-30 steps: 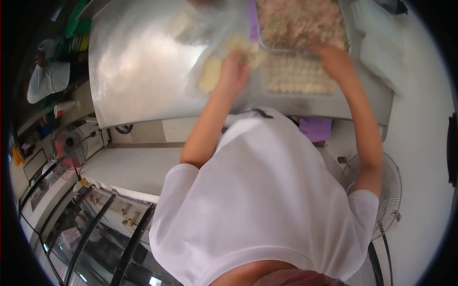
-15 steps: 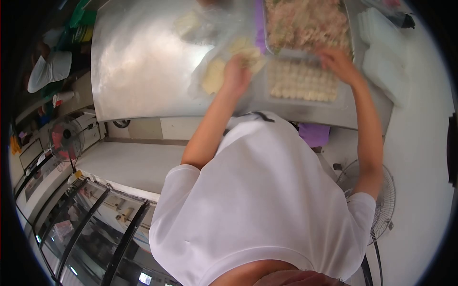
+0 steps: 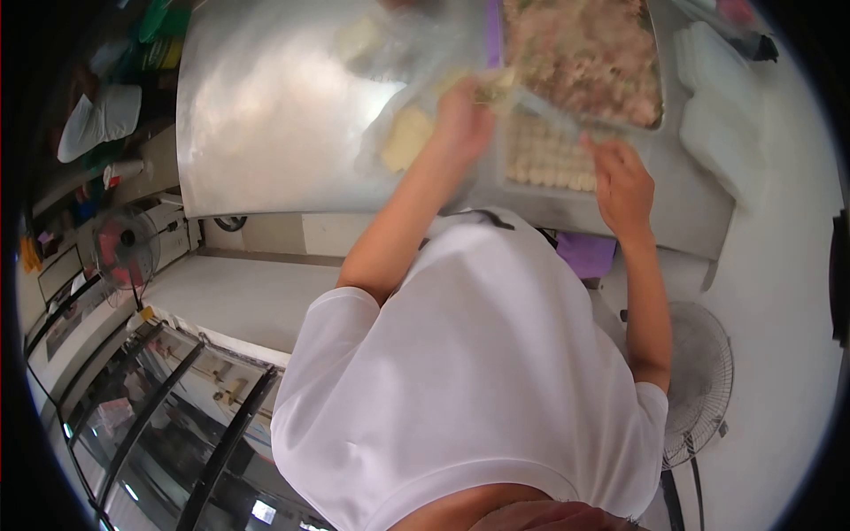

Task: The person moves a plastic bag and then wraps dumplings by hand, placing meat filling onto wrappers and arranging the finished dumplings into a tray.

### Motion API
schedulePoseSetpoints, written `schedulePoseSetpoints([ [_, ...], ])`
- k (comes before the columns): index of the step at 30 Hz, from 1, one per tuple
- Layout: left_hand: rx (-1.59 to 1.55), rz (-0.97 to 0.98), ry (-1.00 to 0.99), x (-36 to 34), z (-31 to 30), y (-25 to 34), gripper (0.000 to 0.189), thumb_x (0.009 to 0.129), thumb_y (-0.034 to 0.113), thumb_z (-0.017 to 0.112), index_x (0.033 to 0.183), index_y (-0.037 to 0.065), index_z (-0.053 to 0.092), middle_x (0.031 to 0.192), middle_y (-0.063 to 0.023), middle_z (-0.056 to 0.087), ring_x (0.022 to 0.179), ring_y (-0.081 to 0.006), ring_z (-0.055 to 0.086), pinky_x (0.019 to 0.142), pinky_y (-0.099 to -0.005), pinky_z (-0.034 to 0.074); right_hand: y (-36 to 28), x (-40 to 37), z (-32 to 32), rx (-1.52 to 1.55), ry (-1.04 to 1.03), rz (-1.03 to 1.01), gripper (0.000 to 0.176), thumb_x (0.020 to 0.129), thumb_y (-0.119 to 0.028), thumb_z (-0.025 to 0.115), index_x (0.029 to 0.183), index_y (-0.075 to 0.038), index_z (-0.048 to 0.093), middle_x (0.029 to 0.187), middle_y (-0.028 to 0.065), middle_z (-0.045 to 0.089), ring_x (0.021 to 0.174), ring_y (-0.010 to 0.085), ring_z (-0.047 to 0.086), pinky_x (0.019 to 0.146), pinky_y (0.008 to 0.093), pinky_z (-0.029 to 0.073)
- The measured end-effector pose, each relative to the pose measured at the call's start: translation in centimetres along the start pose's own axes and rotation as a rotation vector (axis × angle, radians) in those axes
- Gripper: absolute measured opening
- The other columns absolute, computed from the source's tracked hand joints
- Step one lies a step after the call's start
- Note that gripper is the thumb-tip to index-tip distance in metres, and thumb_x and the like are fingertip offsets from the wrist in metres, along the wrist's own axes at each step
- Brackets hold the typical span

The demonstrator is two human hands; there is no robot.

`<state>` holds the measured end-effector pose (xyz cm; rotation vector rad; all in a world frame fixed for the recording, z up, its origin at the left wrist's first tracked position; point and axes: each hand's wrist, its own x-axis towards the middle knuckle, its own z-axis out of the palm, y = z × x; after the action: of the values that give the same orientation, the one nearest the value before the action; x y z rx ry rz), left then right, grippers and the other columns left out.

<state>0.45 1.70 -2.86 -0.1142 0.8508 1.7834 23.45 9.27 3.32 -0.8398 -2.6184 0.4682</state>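
Note:
Just left of the tray, my left hand (image 3: 463, 119) is closed on a pale yellow dough wrapper (image 3: 498, 91), blurred at my fingertips. My right hand (image 3: 624, 184) grips a thin, light-coloured spreading stick (image 3: 556, 115), whose far end reaches the wrapper; its exact kind is blurred. Beneath the stick sits a clear plastic tray with rows of small pale dumplings (image 3: 549, 159), partly hidden by my right fingers. Behind it, a metal tray holds pink minced filling (image 3: 584, 57) with green bits. More wrappers (image 3: 407, 140) lie on a plastic sheet by my left wrist.
The steel table (image 3: 257, 124) spreads to the left. Stacked white plastic containers (image 3: 717, 106) stand at its right end against the wall. Another wrapped pale pile (image 3: 359, 40) lies near another person's blurred hand (image 3: 398, 4) at the far edge. A standing fan (image 3: 699, 380) is at the right.
My right hand has come from the filling tray's near edge towards me, with the stick now pointing left to the wrapper. My left hand has moved slightly right, away from the wrapper pile.

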Motion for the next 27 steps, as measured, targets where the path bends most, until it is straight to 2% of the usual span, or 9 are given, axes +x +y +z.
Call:
schedulePoseSetpoints([
  [5, 0.061, -0.034, -0.27, -3.8, 2.2, 2.3, 0.052, 0.102, 0.027, 0.034, 0.136, -0.011, 0.037, 0.138, -0.0188, 0.048, 0.128, -0.0298, 0.047, 0.113, -0.0408, 0.033, -0.9, 0.0, -0.1, -0.084, 0.088, -0.091, 0.041, 0.078, 0.002, 0.064, 0.11, -0.022, 0.073, 0.085, 0.0019, 0.059, 0.07, 0.0188, 0.059, 0.058, 0.0311, 0.047],
  [6, 0.144, 0.025, -0.383, -4.3, 1.5, 2.5, 0.052, 0.097, 0.025, 0.045, 0.137, -0.007, 0.039, 0.138, -0.016, 0.048, 0.13, -0.029, 0.045, 0.112, -0.0399, 0.033, -0.9, 0.2, -0.6, -0.084, 0.092, -0.097, 0.041, 0.078, 0.002, 0.064, 0.11, -0.022, 0.073, 0.085, 0.0019, 0.059, 0.07, 0.0188, 0.059, 0.058, 0.0311, 0.047],
  [8, 0.231, 0.083, -0.493, -4.8, 0.6, 3.6, 0.054, 0.092, 0.022, 0.055, 0.138, -0.003, 0.042, 0.138, -0.0132, 0.049, 0.132, -0.0282, 0.044, 0.112, -0.0389, 0.033, -1.4, 0.4, -2.4, 0.259, 0.109, -0.034, 0.044, 0.075, 0.005, 0.065, 0.111, -0.02, 0.073, 0.082, 0.0023, 0.058, 0.067, 0.018, 0.057, 0.056, 0.0299, 0.045],
  [10, 1.002, 0.582, -0.639, -4.8, 0.9, 4.7, 0.059, 0.08, 0.009, 0.067, 0.136, 0.002, 0.049, 0.13, -0.0089, 0.057, 0.115, -0.0155, 0.054, 0.092, -0.0293, 0.045, -1.3, 0.5, -3.3, 0.292, 0.099, -0.074, 0.046, 0.074, 0.007, 0.065, 0.111, -0.018, 0.073, 0.082, 0.0029, 0.058, 0.065, 0.0177, 0.056, 0.055, 0.0293, 0.044],
  [16, 1.406, 0.48, -0.645, -5.4, 2.9, 5.8, 0.05, 0.072, 0.006, 0.079, 0.119, 0.005, 0.06, 0.098, -0.008, 0.067, 0.083, -0.0179, 0.059, 0.077, -0.0314, 0.05, -2.2, 0.3, -4.4, 0.127, 0.044, -0.215, 0.046, 0.072, 0.005, 0.065, 0.112, -0.017, 0.072, 0.083, 0.0044, 0.058, 0.066, 0.0186, 0.055, 0.056, 0.0299, 0.044],
  [20, 1.468, 0.287, -0.555, -5.5, 3.3, 4.9, 0.035, 0.078, 0.008, 0.076, 0.109, -0.001, 0.063, 0.096, -0.0126, 0.067, 0.082, -0.0243, 0.059, 0.078, -0.0315, 0.049, -2.7, 0.4, -5.7, -0.137, 0.057, -0.314, 0.041, 0.073, 0.001, 0.064, 0.109, -0.018, 0.072, 0.086, 0.0044, 0.058, 0.07, 0.0206, 0.058, 0.058, 0.0318, 0.046],
  [22, 1.672, 0.69, -0.548, -5.2, 2.7, 3.4, 0.026, 0.086, 0.015, 0.07, 0.104, -0.003, 0.063, 0.098, -0.0141, 0.067, 0.086, -0.0253, 0.061, 0.082, -0.0331, 0.049, -3.0, 0.5, -7.6, -0.208, 0.003, -0.291, 0.039, 0.075, 0.001, 0.064, 0.108, -0.017, 0.072, 0.085, 0.0044, 0.058, 0.072, 0.0218, 0.059, 0.06, 0.0326, 0.047],
  [26, 1.72, 0.685, -0.488, -4.8, 1.9, 2.6, 0.03, 0.094, 0.025, 0.062, 0.104, -0.002, 0.063, 0.101, -0.013, 0.069, 0.089, -0.0205, 0.062, 0.085, -0.0359, 0.049, -2.9, 0.5, -13.6, -0.147, -0.15, -0.106, 0.032, 0.081, 0.001, 0.063, 0.109, -0.011, 0.071, 0.084, 0.0055, 0.06, 0.076, 0.0217, 0.059, 0.065, 0.0303, 0.048],
  [27, 1.44, 0.419, -0.581, -3.7, 1.1, 3.2, 0.031, 0.097, 0.028, 0.057, 0.106, 0.0, 0.062, 0.108, -0.0128, 0.068, 0.092, -0.0202, 0.061, 0.086, -0.0368, 0.048, -2.3, 0.2, -14.8, -0.144, -0.149, -0.099, 0.032, 0.081, 0.001, 0.063, 0.109, -0.011, 0.071, 0.084, 0.0055, 0.06, 0.076, 0.0217, 0.059, 0.065, 0.0303, 0.048],
])
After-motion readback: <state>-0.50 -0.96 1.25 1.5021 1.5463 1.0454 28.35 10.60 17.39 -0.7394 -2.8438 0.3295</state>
